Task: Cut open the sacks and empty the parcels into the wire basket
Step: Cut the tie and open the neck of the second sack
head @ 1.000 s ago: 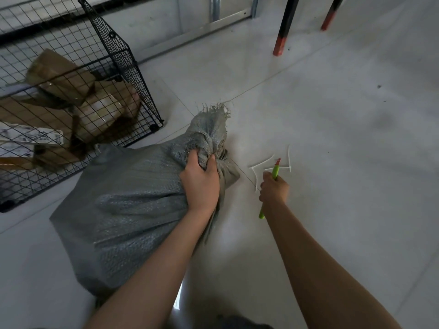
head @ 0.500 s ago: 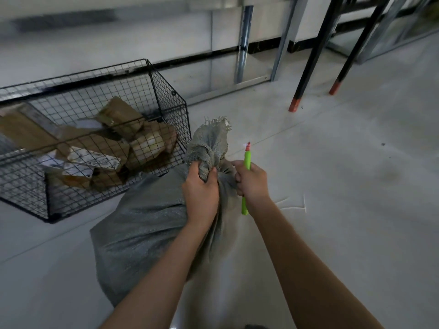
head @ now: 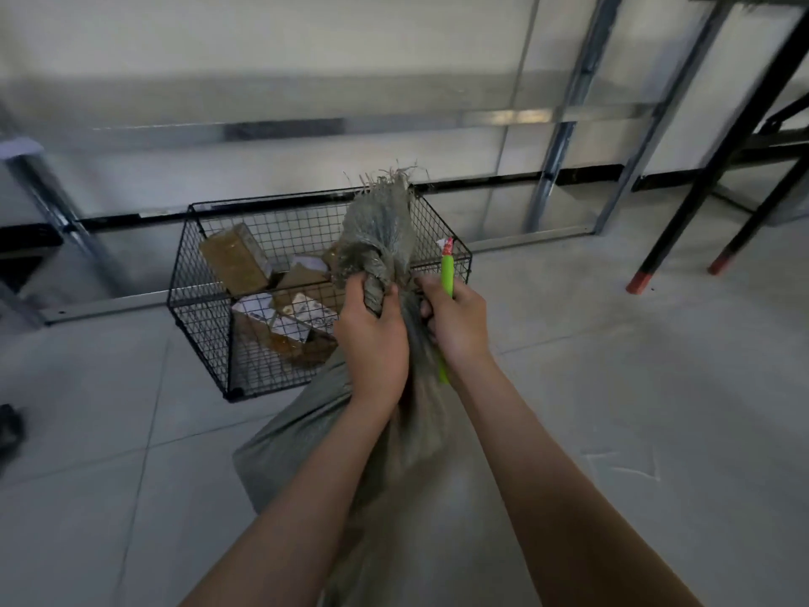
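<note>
A grey woven sack (head: 297, 435) hangs lifted by its bunched neck, its frayed top (head: 385, 199) standing up in front of the black wire basket (head: 201, 300). My left hand (head: 372, 339) grips the neck of the sack. My right hand (head: 455, 322) holds a green cutter (head: 446, 269) with a red tip pointing up, and its fingers also clutch the sack's neck on the right side. Brown parcels (head: 232, 260) with white labels lie inside the basket. My arms hide the sack's lower middle.
The basket stands on the pale tiled floor by a wall with metal framing (head: 551, 168). Black table legs with red feet (head: 639, 282) stand at the right. Cut white ties (head: 621, 466) lie on the floor at the right. A dark object (head: 8, 427) sits at the left edge.
The sack's neck has been raised off the floor and now stands before the basket. My right hand left the white ties, came over and took hold of the neck beside my left hand.
</note>
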